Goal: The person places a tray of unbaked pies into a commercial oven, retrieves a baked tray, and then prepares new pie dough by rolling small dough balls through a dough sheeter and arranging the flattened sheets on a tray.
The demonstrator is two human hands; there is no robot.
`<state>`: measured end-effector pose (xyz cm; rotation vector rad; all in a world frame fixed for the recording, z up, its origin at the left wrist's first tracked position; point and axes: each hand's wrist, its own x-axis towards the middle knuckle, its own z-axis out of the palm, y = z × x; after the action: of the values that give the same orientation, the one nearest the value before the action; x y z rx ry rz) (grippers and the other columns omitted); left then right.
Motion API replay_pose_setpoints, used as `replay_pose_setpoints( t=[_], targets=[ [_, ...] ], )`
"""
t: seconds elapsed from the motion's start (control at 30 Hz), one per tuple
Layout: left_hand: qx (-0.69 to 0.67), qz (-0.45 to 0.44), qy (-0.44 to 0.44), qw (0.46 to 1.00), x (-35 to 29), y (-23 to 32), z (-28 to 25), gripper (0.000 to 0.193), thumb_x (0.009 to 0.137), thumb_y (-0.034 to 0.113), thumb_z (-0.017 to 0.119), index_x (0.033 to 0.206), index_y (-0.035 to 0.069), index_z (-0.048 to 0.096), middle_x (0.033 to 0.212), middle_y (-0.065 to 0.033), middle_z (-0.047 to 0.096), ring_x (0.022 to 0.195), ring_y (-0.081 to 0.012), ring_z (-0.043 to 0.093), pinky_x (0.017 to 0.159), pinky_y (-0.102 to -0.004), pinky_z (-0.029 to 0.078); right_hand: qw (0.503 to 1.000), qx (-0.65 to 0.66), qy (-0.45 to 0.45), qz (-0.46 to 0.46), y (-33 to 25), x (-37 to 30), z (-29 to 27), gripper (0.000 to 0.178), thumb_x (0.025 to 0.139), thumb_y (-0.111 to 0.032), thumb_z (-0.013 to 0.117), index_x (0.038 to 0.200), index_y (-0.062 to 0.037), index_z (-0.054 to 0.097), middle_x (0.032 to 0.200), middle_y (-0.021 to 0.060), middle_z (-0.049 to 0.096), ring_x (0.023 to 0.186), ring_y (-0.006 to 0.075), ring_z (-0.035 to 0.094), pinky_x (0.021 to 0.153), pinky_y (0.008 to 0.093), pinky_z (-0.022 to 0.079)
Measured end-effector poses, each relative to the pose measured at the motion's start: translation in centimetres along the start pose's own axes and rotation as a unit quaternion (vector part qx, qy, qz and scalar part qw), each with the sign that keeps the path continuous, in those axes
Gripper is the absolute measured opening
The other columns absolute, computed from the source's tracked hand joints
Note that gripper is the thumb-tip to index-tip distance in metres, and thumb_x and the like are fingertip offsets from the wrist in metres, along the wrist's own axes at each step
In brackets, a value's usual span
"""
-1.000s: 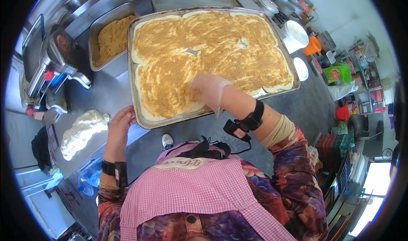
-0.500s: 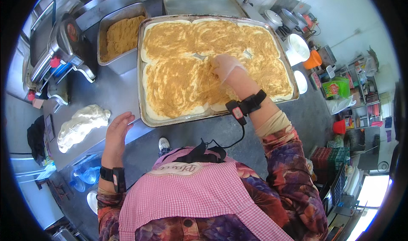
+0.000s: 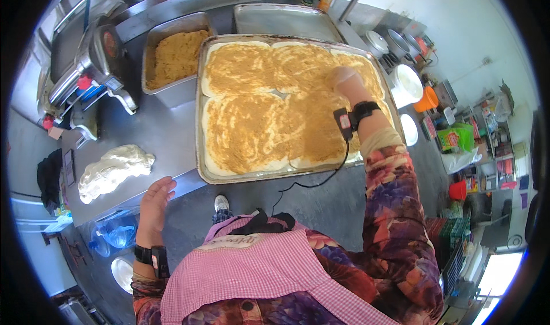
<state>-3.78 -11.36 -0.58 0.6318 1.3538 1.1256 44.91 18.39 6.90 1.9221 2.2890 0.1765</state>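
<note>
A large metal baking tray [image 3: 201, 147] holds several adjoining pale dough sheets, coated with a yellow-brown crumbly filling [image 3: 246, 133]. Over the far right part of the coated dough is my right hand [image 3: 344, 77], in a thin clear glove and curled into a rounded shape. Its fingertips are hidden, so what it holds, if anything, does not show. My left hand [image 3: 156, 202] hangs bare in front of the steel table, fingers extended, touching nothing. Nearest to it is a lump of white dough [image 3: 116, 173] on the table.
Beyond the tray's left side stands a deep metal pan [image 3: 150, 61] with more filling. Another metal tray [image 3: 286, 22] lies behind. At far left is a metal machine [image 3: 94, 61]. White buckets [image 3: 405, 84] and an orange container [image 3: 427, 100] stand to the right.
My right hand has moved right and slightly away across the dough, from the middle to the far right. The whole view has shifted a little; my left hand stays in about the same place.
</note>
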Motion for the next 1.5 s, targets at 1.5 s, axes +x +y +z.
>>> replay_pose_setpoints(
  t=[1.5],
  targets=[
    [-0.049, -0.014, -0.194, 0.980, 19.4, 9.8, -22.6, 0.028, 0.093, 0.014, 0.054, 0.119, 0.002, 0.058, 0.115, -0.0081, 0.062, 0.111, -0.0176, 0.055, 0.096, -0.0306, 0.040, 0.888, 0.329, -0.171, -0.272, -49.4, 11.0, -11.5, 0.030, 0.089, -0.014, 0.049, 0.114, -0.0042, 0.062, 0.107, 0.0152, 0.065, 0.101, 0.0290, 0.061, 0.088, 0.0326, 0.046]
  ],
)
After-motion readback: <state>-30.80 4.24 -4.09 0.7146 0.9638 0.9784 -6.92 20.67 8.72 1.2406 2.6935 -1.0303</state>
